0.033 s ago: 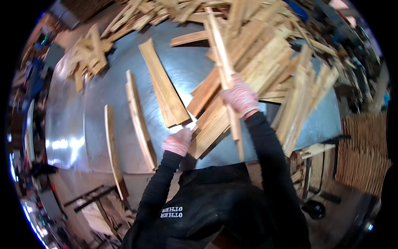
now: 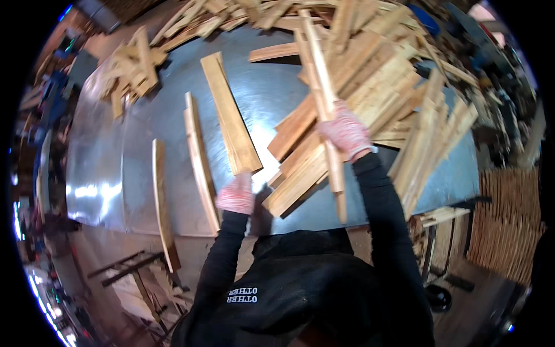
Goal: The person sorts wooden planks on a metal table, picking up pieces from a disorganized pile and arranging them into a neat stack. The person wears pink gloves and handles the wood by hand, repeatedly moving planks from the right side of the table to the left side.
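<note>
My left hand [image 2: 236,195], in a pink-and-white glove, is at the near end of two overlapping wooden boards [image 2: 231,113] lying on a metal-topped table. Its fingers close on that end, slightly blurred. My right hand [image 2: 346,132], gloved alike, is wrapped round narrow wooden strips [image 2: 317,72] that point away from me, their near ends sticking out below the hand. Beneath and beside these strips lies a spread of wider boards [image 2: 298,182]. To the left of my left hand, a narrow strip [image 2: 199,162] and another strip [image 2: 163,202] lie apart, overhanging the near edge.
The shiny metal tabletop [image 2: 139,168] carries a small heap of short pieces [image 2: 133,69] at far left and a big pile [image 2: 370,63] at far right. More strips [image 2: 425,144] lean at right. Stacked slats [image 2: 500,225] stand right of the table, a metal stand [image 2: 130,269] at lower left.
My left hand has moved left onto the near end of the two boards, whose near ends now lie closer together. My right hand still grips the strips. The whole view has shifted slightly.
</note>
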Motion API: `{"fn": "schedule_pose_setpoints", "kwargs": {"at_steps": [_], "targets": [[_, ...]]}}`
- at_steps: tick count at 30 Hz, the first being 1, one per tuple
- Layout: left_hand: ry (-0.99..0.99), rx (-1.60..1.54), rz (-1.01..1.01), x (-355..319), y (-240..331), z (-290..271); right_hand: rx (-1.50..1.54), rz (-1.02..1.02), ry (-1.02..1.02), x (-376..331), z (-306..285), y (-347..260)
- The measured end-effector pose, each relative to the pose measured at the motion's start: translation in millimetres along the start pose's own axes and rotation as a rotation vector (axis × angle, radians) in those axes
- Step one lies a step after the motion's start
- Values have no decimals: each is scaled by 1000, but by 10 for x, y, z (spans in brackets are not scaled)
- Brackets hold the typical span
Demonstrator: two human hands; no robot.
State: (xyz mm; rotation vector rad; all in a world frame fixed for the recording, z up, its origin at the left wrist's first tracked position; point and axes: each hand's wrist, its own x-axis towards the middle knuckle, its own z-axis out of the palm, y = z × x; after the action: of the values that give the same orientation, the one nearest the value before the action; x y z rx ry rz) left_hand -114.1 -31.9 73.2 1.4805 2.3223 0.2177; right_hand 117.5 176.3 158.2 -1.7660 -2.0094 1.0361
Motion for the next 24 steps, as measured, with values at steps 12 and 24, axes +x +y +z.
{"fn": "schedule_pose_setpoints", "kwargs": {"at_steps": [12, 24], "targets": [[52, -169, -811, -119, -1374, 72, -102, -265, 204, 522, -11, 505], [170, -1013, -586, -147, -2574, 397, -49, -456, -519, -1022, 3066, -1420]]}}
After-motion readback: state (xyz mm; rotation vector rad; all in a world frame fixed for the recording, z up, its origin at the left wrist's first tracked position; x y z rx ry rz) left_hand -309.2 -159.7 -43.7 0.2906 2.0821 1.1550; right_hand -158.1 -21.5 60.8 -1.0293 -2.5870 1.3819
